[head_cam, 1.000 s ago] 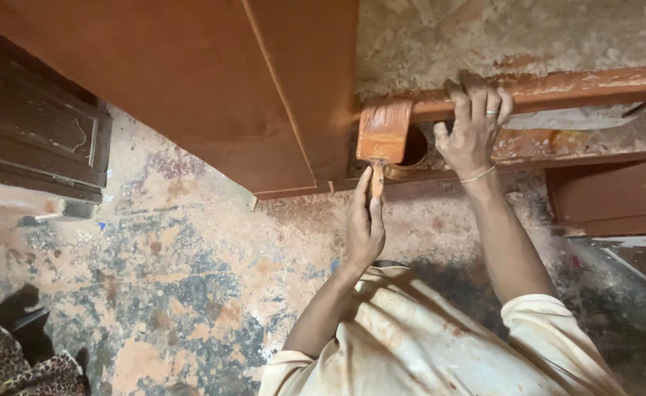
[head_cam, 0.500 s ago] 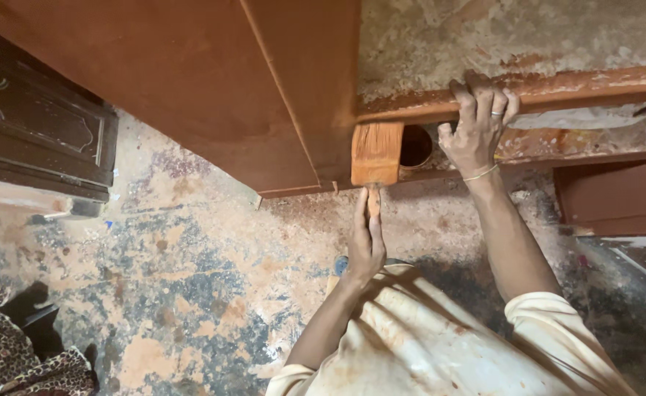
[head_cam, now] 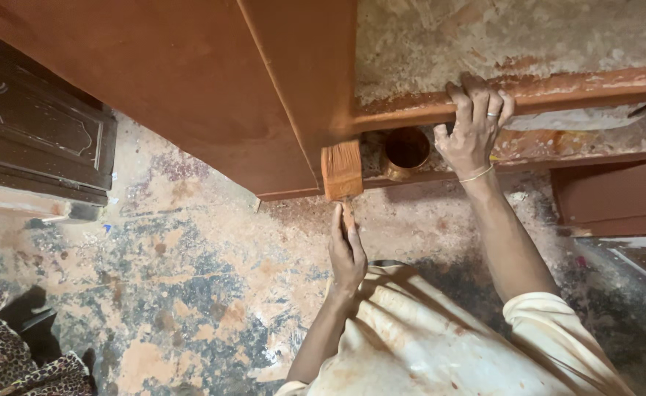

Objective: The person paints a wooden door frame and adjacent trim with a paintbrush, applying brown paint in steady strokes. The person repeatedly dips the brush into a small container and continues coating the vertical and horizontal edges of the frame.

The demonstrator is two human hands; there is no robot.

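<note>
Under the brown panel [head_cam: 191,81], my left hand [head_cam: 347,253] is gripping the brush [head_cam: 342,170]; right hand [head_cam: 473,128] is clutching the rail [head_cam: 579,89]. Overloaded bristles risk dripping onto the floor [head_cam: 191,279].

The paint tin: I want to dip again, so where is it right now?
In the head view the paint tin sits right of centre, between the brush and the right hand, under the rail.
</note>
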